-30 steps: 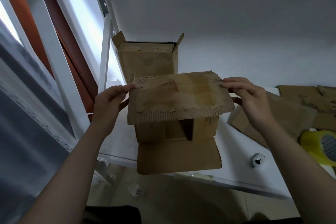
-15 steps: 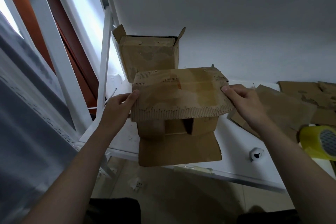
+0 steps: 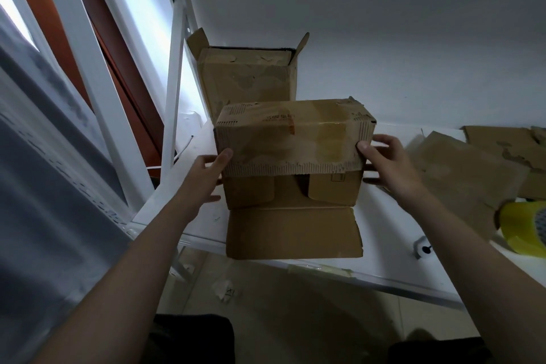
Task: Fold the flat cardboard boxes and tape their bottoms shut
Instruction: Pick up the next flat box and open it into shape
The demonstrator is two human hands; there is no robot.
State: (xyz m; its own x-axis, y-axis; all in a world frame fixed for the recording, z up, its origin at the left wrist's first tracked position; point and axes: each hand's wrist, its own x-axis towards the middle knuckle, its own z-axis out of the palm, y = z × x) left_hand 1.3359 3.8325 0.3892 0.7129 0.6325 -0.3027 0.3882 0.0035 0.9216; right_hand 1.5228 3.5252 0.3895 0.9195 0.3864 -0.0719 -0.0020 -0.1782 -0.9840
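Head view: nearest the camera, the lower flap [image 3: 294,232] of the cardboard box [image 3: 292,156] is lying out flat, hanging past the front edge of the white table [image 3: 384,248]. Just behind it the left hand [image 3: 206,179] and right hand [image 3: 384,164] are bracing the box's two sides, each with its thumb pressing on a corner of the upper flap [image 3: 291,146], fingers spread rather than clenched. Two short side flaps are sitting folded in beneath that upper flap. The box is looking light and fairly stiff, though its worn, peeling skin (corrugation showing along the edges) suggests the flaps will crease or tear easily; holding near the corners, close to the fold lines, seems safest. Off to the right, a yellow tape roll [image 3: 524,230] is waiting near flat cardboard sheets [image 3: 461,168]. Farthest back, a second open box [image 3: 248,80] is standing by the wall.
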